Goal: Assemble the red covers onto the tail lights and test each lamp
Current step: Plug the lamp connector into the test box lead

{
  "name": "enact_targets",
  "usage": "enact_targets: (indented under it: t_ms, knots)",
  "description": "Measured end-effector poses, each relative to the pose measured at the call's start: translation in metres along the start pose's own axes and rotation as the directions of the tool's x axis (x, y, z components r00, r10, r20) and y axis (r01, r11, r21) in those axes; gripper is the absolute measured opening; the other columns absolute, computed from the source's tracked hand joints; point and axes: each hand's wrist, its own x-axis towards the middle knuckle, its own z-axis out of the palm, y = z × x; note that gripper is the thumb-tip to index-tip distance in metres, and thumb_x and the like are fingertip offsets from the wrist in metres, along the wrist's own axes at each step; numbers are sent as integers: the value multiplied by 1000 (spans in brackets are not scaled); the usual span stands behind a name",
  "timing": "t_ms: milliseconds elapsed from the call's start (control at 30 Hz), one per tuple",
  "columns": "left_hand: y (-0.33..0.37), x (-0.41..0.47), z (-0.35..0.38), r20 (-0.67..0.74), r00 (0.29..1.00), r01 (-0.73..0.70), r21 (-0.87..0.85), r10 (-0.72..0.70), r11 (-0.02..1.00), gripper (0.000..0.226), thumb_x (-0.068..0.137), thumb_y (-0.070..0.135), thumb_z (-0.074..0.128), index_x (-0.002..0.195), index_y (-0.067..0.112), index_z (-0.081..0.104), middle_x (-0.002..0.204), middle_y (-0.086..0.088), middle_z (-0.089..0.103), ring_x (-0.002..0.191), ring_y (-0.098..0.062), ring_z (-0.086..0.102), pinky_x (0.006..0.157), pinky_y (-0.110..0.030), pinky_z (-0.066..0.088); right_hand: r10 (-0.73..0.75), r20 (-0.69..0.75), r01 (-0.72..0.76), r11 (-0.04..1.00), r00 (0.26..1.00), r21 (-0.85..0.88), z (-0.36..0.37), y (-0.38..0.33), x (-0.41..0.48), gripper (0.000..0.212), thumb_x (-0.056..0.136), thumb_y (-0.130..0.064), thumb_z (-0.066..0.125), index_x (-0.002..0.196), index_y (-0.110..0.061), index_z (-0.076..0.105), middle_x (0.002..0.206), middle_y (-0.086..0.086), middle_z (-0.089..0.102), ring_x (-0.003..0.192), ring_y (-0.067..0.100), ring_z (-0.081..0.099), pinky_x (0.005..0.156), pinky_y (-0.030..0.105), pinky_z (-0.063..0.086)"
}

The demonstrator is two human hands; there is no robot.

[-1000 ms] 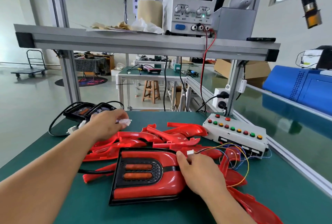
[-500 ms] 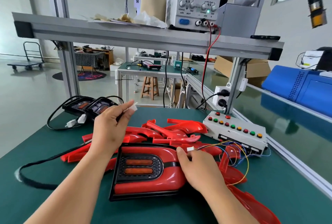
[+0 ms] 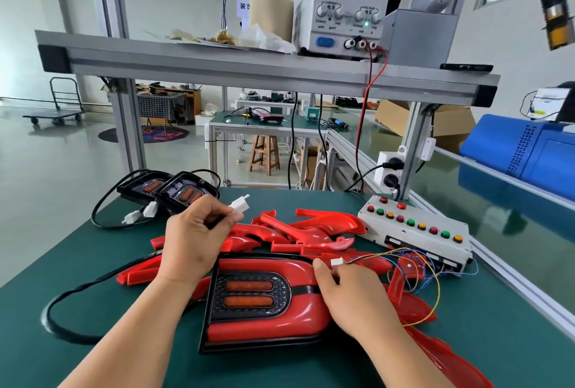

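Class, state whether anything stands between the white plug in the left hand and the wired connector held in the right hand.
Nothing visible does: the plug and the connector are separated by open air, apparently above the red covers.

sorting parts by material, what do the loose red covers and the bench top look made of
Red covers: likely glossy moulded plastic, given sharp highlights and thin curved edges. Bench top: matte green mat, perhaps rubber or vinyl; it shows hardly any glare.

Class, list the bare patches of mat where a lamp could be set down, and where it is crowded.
Free: mat near right, between red covers and rail; left, between black cable and uncovered lamps; back strip behind covers. Crowded: centre, with tail light and covers.
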Motion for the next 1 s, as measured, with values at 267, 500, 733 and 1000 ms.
enact_targets:
  t_ms: [267, 500, 733, 1000]
  knots:
    - [-5, 4, -6, 157, 982, 88, 91, -102, 992, 21, 78, 24, 78, 93, 37, 71, 80, 19, 71, 80, 3, 66, 78, -18, 52, -87, -240, 50, 986, 967, -157, -26, 12, 10, 32, 99, -43, 46, 91, -23, 70, 83, -7, 54, 75, 11, 51, 65, 28, 39]
    - [-5, 6, -6, 271, 960, 29, 168, -74, 985, 31, 93, 23, 62, 123, 23, 66, 103, 4, 66, 96, -10, 58, 76, -6, 34, 50, 15, -34, 847, 999, -530, -36, 19, 30, 28, 95, -39, 49, 120, -31, 62, 124, -2, 50, 121, 23, 40, 95, 40, 32]
    - [2, 4, -8, 235, 972, 7, 86, -27, 996, 32, 92, 17, 64, 121, 29, 66, 99, 14, 65, 90, 12, 56, 78, 4, 33, 16, -22, -25, 883, 1000, -469, -34, 20, 42, 16, 95, -40, 51, 109, -35, 57, 116, -4, 51, 116, 21, 42, 92, 40, 29]
    - [2, 3, -6, 172, 979, 116, -14, -112, 993, 20, 82, 15, 75, 99, 27, 74, 77, 18, 70, 71, 12, 61, 66, -1, 42, 45, 18, -31, 870, 999, -491, -28, 22, 51, 20, 96, -45, 48, 107, -39, 63, 118, -2, 47, 117, 21, 37, 91, 41, 29]
